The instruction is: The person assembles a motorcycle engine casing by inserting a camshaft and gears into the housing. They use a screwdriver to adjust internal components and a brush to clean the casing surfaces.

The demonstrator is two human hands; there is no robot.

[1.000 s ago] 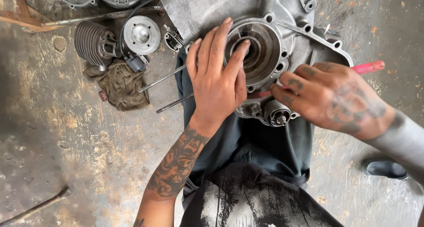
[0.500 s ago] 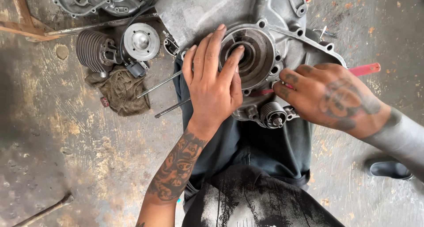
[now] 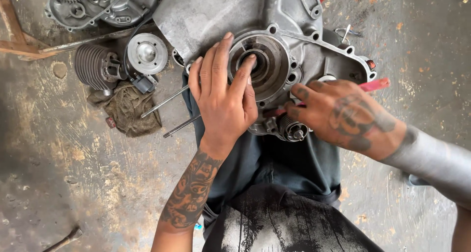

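A grey metal engine case (image 3: 221,11) lies on the floor against my knees. My left hand (image 3: 223,92) rests flat on it, fingers spread, with the fingertips at the round bearing seat (image 3: 267,60) in its middle. My right hand (image 3: 343,114) sits on the case's right side and grips a red-handled tool (image 3: 375,84), whose tip is hidden under the hand. A small ribbed part (image 3: 293,129) sticks out of the case just below my right fingers.
A finned cylinder (image 3: 93,65), a round cylinder head (image 3: 146,53) and a dirty rag (image 3: 125,107) lie at the left. Another engine cover (image 3: 103,4) is at the top left. Two long steel studs (image 3: 164,102) stick out leftwards. The concrete floor is stained.
The view has shifted slightly, so the case sits a little higher in frame. My left fingertips stay at the bearing seat. My right hand keeps its grip on the red-handled tool.
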